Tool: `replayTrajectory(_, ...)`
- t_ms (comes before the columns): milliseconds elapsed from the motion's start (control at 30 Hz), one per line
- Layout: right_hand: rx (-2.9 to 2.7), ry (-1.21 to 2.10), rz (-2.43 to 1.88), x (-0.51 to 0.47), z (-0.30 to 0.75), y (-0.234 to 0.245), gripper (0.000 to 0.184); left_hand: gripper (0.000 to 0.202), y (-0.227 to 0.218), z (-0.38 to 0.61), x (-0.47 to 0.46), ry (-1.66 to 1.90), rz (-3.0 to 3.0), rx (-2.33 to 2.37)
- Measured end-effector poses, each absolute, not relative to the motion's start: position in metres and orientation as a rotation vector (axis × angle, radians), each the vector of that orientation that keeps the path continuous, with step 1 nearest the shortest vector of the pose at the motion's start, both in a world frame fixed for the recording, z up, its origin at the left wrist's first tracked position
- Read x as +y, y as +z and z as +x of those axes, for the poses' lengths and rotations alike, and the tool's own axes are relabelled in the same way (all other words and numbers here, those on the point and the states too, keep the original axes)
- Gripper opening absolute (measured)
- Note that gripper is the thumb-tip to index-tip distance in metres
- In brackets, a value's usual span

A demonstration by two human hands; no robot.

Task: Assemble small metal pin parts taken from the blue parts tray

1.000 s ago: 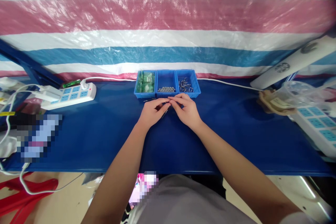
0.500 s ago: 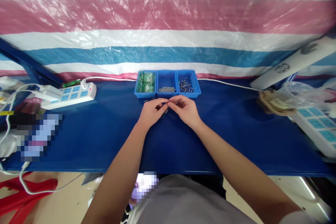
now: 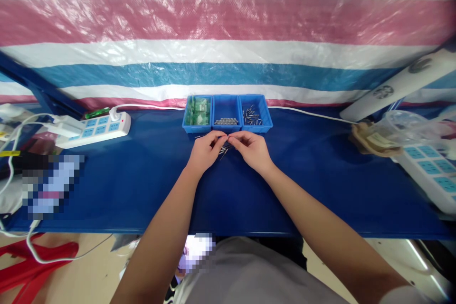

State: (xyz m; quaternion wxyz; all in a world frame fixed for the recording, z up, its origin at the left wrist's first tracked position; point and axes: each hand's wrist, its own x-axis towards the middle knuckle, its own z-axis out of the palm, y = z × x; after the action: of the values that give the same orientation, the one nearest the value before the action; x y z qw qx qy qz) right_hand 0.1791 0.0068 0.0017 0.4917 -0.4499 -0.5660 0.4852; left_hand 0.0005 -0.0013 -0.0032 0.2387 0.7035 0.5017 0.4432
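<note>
My left hand (image 3: 205, 151) and my right hand (image 3: 252, 150) meet fingertip to fingertip just in front of three joined blue bins. Both are closed in a pinch; whatever lies between the fingertips is too small to make out. Below the fingers, several thin metal pins (image 3: 224, 152) lie on the blue table (image 3: 242, 204), partly covered by my hands. Green-tinted clear packets fill the left bin (image 3: 197, 128). Rows of small round metal parts (image 3: 226, 122) sit in the middle bin (image 3: 226, 104). Loose slim metal pins (image 3: 251, 116) are scattered in the right bin (image 3: 264, 128).
On the left are a white power strip (image 3: 99, 128) with plugs and cables, and a blurred-out device (image 3: 57, 187). To the right stand a clear plastic cup (image 3: 395, 128), another power strip (image 3: 431, 166) and a slanted white tube (image 3: 388, 88). Striped plastic sheeting (image 3: 228, 19) hangs behind.
My fingertips have parted slightly, and more of the metal pins beneath them now shows. The arms and bins stay in place.
</note>
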Motion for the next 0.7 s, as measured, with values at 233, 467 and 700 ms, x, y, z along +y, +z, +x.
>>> replayTrajectory(233, -1.489, 1.14, -1.151, 0.0027, 0.1798, 0.0079, 0.042, 0.029, -0.0009, 0.0011, -0.0032, 1.174, 1.854, 1.274)
replayTrajectory(467, -1.481, 1.197, -1.136, 0.0053, 0.1801, 0.0066, 0.047, 0.034, 0.0009, -0.0003, -0.0035, 1.188, 1.884, 1.291)
replayTrajectory(700, -1.415, 1.268, -1.105, 0.0089, 0.1825, 0.0072, 0.047, 0.05, 0.0, -0.0013, -0.0021, 1.141, 1.922, 1.32)
